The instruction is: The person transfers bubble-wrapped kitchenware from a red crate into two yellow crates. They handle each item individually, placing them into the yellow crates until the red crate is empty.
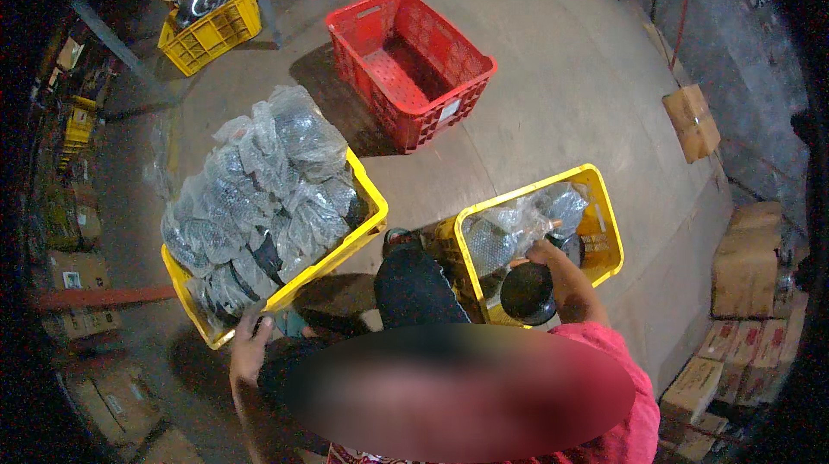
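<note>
My right hand [542, 252] reaches down into the yellow crate on the right [611, 231]. Its fingers are closed at the edge of a bubble-wrapped bundle [492, 244]; what lies inside the wrap cannot be made out. Close to my right forearm is a round black pot-like object [528, 293], unwrapped. On the left, a second yellow crate [373, 196] is heaped with several bubble-wrapped items [233, 188], dark beneath the clear wrap. Beside that crate's near rim is my left hand [252, 345], fingers stretched out against the edge and nothing seen in it.
A red crate [393, 58] with bare inner walls stands on the floor ahead. Farther left, another yellow crate [211, 37] holds shiny dark items by metal posts. Cardboard boxes [743, 352] are stacked at right, more at the back. One brown carton [691, 123] lies by the right edge.
</note>
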A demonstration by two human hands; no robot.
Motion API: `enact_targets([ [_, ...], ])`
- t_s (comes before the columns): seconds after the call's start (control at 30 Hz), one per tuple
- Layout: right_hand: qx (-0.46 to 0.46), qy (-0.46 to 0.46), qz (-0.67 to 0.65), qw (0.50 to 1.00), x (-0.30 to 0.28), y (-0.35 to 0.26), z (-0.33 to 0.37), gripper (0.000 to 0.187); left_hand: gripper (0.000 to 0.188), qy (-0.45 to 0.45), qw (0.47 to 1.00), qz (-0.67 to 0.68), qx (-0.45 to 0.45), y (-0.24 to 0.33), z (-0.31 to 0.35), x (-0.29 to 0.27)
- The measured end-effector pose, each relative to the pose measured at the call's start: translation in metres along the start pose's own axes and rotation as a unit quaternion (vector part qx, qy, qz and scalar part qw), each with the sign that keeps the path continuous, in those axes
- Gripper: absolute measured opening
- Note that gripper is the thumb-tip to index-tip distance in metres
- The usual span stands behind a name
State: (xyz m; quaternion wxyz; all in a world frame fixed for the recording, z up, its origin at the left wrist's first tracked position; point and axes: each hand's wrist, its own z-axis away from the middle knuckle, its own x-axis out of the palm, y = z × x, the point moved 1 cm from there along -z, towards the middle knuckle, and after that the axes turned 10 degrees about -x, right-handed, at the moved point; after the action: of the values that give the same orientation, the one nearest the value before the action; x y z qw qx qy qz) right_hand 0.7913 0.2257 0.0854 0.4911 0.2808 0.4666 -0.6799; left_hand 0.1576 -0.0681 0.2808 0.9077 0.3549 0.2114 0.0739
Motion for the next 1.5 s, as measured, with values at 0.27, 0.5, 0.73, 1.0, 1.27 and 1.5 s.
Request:
enact_targets([
  [0.27,0.037,0.108,-0.209,0.971,-0.047,-0.018,0.025,0.046,0.046,-0.021,0.999,-0.018,-0.035,0.018,-0.001,-0.003],
  [0.5,-0.049,0.154,-0.559,0.814,-0.134,-0.169,0.073,0.052,0.055,-0.289,0.948,-0.010,0.135,0.067,0.011,0.060],
  [0.73,-0.152,0.019,-0.700,0.698,-0.117,-0.449,0.098,0.058,0.049,-0.177,0.918,0.195,0.295,0.153,0.069,0.080],
  [1.0,-0.211,-0.365,-0.596,0.683,-0.019,-0.715,0.156,0.074,0.036,0.597,0.738,0.040,0.311,0.128,0.079,-0.118],
  [1.27,-0.465,0.034,-0.277,0.840,-0.007,-0.664,0.008,0.055,0.035,0.479,0.754,0.346,0.288,0.069,0.019,-0.273],
  [1.5,-0.282,0.094,-0.344,0.891,0.002,-0.463,-0.145,0.030,0.040,0.521,0.816,0.233,0.094,0.041,-0.066,-0.299],
])
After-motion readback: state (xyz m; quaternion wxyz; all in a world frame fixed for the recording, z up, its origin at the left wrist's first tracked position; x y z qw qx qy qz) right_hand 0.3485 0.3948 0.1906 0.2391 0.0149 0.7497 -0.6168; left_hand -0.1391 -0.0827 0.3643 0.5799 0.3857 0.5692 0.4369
